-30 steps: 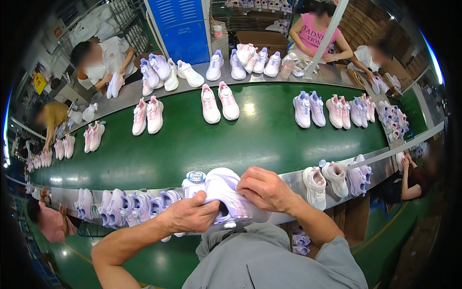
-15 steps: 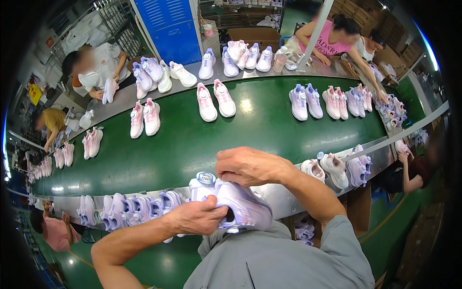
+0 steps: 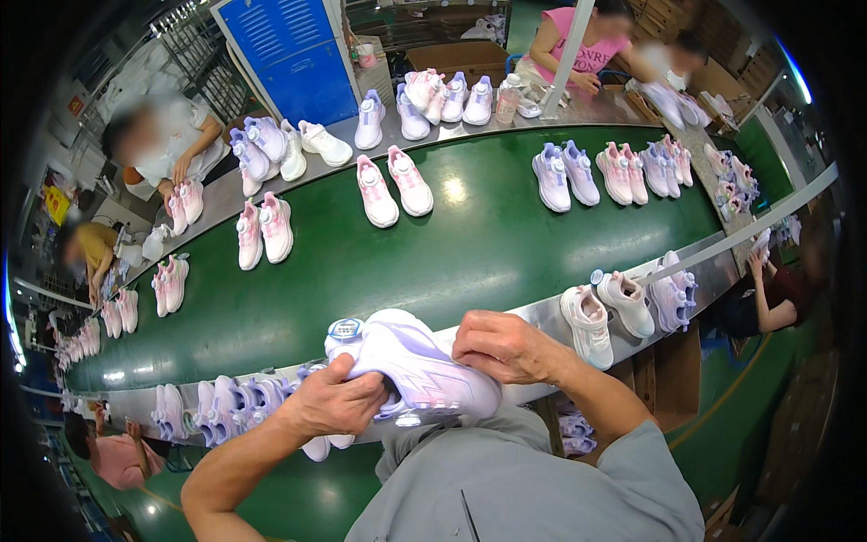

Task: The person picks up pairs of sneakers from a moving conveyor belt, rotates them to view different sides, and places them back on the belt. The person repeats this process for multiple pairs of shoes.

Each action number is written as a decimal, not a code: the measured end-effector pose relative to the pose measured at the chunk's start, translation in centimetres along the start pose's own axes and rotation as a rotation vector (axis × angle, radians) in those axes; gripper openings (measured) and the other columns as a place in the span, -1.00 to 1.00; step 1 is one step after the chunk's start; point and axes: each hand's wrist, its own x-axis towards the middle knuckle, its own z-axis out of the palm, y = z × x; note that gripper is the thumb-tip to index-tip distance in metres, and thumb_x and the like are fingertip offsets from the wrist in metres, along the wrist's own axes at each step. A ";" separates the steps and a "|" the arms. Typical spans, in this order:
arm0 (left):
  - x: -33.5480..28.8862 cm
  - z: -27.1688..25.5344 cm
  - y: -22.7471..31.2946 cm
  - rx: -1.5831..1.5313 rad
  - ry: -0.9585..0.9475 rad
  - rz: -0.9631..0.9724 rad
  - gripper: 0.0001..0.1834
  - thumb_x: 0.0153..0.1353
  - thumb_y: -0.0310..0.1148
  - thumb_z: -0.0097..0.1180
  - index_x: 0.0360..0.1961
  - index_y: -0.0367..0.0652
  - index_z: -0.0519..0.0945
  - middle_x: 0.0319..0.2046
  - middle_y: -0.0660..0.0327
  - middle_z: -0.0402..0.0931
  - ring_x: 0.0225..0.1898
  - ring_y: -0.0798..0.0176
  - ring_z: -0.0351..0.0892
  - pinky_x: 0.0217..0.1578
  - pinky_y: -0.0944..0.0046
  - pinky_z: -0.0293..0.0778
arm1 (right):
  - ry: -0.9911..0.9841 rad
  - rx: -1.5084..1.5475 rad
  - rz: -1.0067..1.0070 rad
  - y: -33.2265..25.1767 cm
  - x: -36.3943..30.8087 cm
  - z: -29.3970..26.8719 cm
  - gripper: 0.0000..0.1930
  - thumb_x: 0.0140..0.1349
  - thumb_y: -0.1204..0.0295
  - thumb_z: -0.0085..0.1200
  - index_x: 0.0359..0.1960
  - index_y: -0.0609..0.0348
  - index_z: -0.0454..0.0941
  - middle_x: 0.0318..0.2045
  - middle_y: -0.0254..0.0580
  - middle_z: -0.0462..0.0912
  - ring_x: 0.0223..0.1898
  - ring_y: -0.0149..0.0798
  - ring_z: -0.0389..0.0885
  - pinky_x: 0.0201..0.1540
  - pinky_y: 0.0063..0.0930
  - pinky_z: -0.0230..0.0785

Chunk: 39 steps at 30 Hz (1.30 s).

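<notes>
My left hand (image 3: 336,397) is closed on a white and lavender sneaker (image 3: 432,369), thumb over the collar and fingers by the foot opening. The sneaker lies on its side above the near bench edge, toe to the right. A second pale sneaker seems to be held behind it, mostly hidden. A round blue-rimmed tag (image 3: 345,331) sticks out above my left thumb. My right hand (image 3: 508,347) is at the toe end, fingers curled and pinched against the sneaker; whatever is between the fingertips is hidden.
A green conveyor belt (image 3: 298,312) carries pairs of pink and lavender sneakers. Lavender sneakers (image 3: 230,404) line the near bench at left; white sneakers (image 3: 589,325) stand right of my hand. A slanted metal bar (image 3: 750,237) crosses at right. Several co-workers sit around the belt.
My right hand has moved right and down, from beside the tag to the toe end. The held sneaker has shifted left and tilted. A co-worker in pink has drawn an arm back from the belt.
</notes>
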 end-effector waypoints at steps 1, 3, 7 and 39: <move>0.2 -0.3 -0.2 0.010 -0.010 -0.005 -0.96 -0.03 -0.35 0.26 -0.53 0.03 0.63 -0.43 0.43 0.40 -0.25 0.46 0.43 -0.16 0.20 0.29 | -0.033 -0.015 0.018 -0.1 -0.6 -0.3 -0.89 0.28 0.58 0.26 -0.21 0.20 0.60 -0.26 -0.15 0.57 -0.22 -0.04 0.62 -0.17 -0.18 0.50; 0.1 -0.2 -0.2 -0.027 -0.010 -0.023 -0.97 -0.01 -0.35 0.26 -0.52 0.02 0.64 -0.43 0.43 0.41 -0.23 0.47 0.45 -0.16 0.21 0.30 | -0.048 0.006 0.034 -0.3 -1.9 -0.9 -0.89 0.27 0.58 0.26 -0.21 0.19 0.60 -0.27 -0.15 0.56 -0.22 -0.04 0.62 -0.16 -0.18 0.50; 1.0 0.2 0.2 -0.051 -0.005 0.004 -0.97 0.01 -0.35 0.27 -0.50 0.00 0.65 -0.43 0.43 0.44 -0.22 0.47 0.47 -0.14 0.20 0.31 | -0.022 -0.011 0.014 -0.3 -1.6 -1.0 -0.88 0.25 0.59 0.27 -0.22 0.20 0.61 -0.26 -0.16 0.58 -0.22 -0.05 0.63 -0.15 -0.19 0.52; 1.4 1.0 1.3 -0.073 -0.030 -0.046 -0.95 0.07 -0.38 0.29 -0.42 -0.06 0.72 -0.36 0.41 0.60 -0.15 0.44 0.54 -0.07 0.17 0.36 | 0.069 0.044 0.024 1.1 -1.7 0.1 -0.90 0.28 0.57 0.26 -0.21 0.20 0.59 -0.28 -0.13 0.57 -0.21 -0.02 0.63 -0.14 -0.18 0.50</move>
